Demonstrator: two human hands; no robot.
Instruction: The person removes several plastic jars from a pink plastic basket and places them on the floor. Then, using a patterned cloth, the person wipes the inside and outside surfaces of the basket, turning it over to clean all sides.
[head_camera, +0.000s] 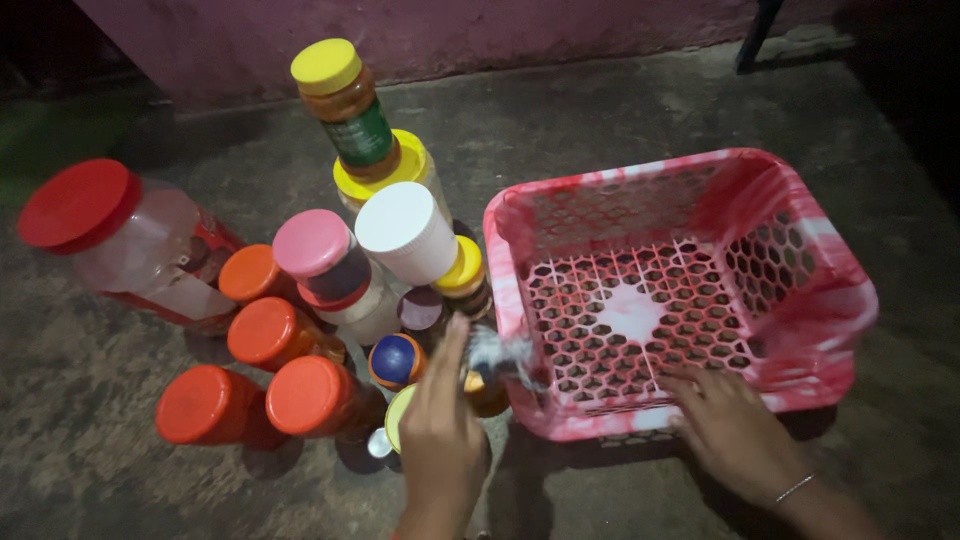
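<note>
My left hand (440, 430) is closed around a small blurred bottle (497, 356) with a pale top, held just above the near left rim of a pink and white plastic basket (690, 180). My right hand (735, 430) rests flat on the basket's near rim, fingers spread, a thin bracelet on the wrist. The basket's perforated floor is bare. Left of my left hand stand many jars on the ground.
A cluster of jars stands on the concrete floor: several orange-lidded jars (310, 395), a big red-lidded clear jar (110, 235), a pink-lidded jar (325, 255), a white-lidded jar (405, 232), yellow-lidded jars (345, 95). A pink wall (450, 30) runs behind.
</note>
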